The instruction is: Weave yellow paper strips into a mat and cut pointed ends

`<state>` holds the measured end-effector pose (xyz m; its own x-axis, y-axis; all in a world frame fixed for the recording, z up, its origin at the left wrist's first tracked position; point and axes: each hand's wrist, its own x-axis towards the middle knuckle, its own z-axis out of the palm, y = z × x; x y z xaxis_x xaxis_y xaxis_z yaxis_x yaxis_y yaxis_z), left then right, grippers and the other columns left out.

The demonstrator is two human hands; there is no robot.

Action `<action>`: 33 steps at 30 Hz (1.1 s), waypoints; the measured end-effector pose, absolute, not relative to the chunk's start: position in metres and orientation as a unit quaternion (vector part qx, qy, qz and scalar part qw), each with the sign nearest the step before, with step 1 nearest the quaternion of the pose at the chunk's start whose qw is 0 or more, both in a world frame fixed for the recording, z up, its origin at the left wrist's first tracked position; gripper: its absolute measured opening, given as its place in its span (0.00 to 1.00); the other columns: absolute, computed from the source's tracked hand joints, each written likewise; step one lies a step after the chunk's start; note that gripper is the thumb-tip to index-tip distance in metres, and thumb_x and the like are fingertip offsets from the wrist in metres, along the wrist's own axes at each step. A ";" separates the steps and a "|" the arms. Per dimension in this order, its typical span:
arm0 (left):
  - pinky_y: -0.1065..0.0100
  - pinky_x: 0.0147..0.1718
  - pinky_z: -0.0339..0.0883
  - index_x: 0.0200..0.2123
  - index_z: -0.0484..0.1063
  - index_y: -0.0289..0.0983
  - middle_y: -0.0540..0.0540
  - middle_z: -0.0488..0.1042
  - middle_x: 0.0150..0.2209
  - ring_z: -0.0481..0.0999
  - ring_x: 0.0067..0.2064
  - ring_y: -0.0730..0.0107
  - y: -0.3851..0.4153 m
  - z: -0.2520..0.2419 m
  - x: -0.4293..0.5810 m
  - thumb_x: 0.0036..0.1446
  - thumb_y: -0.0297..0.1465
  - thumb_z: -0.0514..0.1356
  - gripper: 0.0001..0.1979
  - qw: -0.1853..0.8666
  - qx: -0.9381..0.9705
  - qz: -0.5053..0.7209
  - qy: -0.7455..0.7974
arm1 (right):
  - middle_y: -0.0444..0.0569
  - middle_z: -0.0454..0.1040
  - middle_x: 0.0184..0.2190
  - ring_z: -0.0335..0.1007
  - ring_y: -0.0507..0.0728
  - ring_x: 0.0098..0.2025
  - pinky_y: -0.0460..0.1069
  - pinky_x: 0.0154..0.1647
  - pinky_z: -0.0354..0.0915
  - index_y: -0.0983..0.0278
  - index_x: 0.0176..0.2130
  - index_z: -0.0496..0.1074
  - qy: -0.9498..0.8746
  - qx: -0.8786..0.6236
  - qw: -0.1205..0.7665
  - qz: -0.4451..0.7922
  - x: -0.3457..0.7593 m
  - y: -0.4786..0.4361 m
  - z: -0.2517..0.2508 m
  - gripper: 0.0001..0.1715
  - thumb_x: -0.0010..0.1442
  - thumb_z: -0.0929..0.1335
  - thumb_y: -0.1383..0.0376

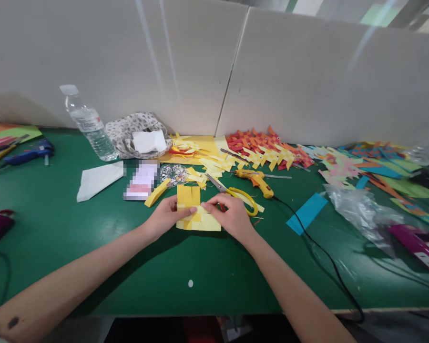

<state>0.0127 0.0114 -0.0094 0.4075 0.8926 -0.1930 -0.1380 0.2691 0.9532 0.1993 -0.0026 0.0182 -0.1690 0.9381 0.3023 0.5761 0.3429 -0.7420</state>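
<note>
Pinched together, thumb over fingers, the left hand's (163, 216) grip has hold of the left edge of one piece of woven yellow paper (188, 195), low over the green desk (128, 297), right in front of the person. The right hand's (233, 216) grip is closed to a pinch at its right side. I count one pair of scissors (237, 190), partly hidden behind the right hand, and two glue guns: a yellow glue gun (260, 181) beyond it and a blue glue gun (32, 153) far left. One folded yellow strip (157, 193) and one phone (142, 180) lie past the left hand; one water bottle (89, 124) stands behind them. One blue paper strip (311, 209) lies to the right, by a black cord (323, 251). Orange-red woven paper pieces (253, 143) heap along the back, too jumbled to count.
</note>
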 end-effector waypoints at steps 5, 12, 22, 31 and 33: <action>0.61 0.42 0.71 0.40 0.73 0.36 0.43 0.79 0.41 0.78 0.40 0.60 0.011 -0.011 0.011 0.42 0.39 0.69 0.21 0.691 0.462 0.378 0.406 | 0.44 0.73 0.19 0.70 0.53 0.24 0.49 0.31 0.68 0.64 0.30 0.74 -0.527 -0.600 0.536 0.274 0.228 0.009 0.018 0.19 0.53 0.68 0.51; 0.60 0.44 0.70 0.41 0.72 0.36 0.43 0.78 0.42 0.78 0.43 0.60 0.009 -0.006 0.014 0.43 0.39 0.69 0.22 0.681 0.444 0.404 0.420 | 0.49 0.76 0.28 0.74 0.55 0.31 0.52 0.39 0.70 0.67 0.41 0.73 -0.496 -0.591 0.583 0.256 0.241 0.016 0.010 0.24 0.58 0.64 0.50; 0.64 0.39 0.72 0.43 0.70 0.36 0.43 0.78 0.43 0.78 0.40 0.61 0.013 -0.008 0.010 0.43 0.40 0.68 0.24 0.590 0.430 0.531 0.430 | 0.57 0.67 0.55 0.75 0.55 0.42 0.53 0.45 0.70 0.57 0.63 0.45 -0.534 -0.525 0.572 0.333 0.227 0.008 0.013 0.41 0.57 0.65 0.51; 0.64 0.43 0.71 0.42 0.72 0.36 0.44 0.79 0.42 0.78 0.43 0.60 0.001 -0.003 0.018 0.44 0.38 0.68 0.21 0.618 0.502 0.463 0.391 | 0.38 0.71 0.20 0.66 0.49 0.22 0.46 0.25 0.66 0.63 0.48 0.67 -0.576 -0.488 0.475 0.453 0.205 -0.001 0.012 0.32 0.44 0.74 0.58; 0.64 0.42 0.72 0.42 0.72 0.36 0.45 0.79 0.41 0.78 0.42 0.60 0.002 -0.003 0.017 0.45 0.38 0.68 0.21 0.616 0.496 0.472 0.389 | 0.43 0.75 0.24 0.70 0.51 0.25 0.48 0.31 0.69 0.64 0.43 0.69 -0.536 -0.511 0.521 0.425 0.214 0.004 0.011 0.27 0.44 0.74 0.56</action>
<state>0.0172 0.0021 -0.0034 0.2518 0.9677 -0.0114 -0.1943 0.0621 0.9790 0.2142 0.0039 0.0106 0.0647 0.9902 0.1236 0.1042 0.1165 -0.9877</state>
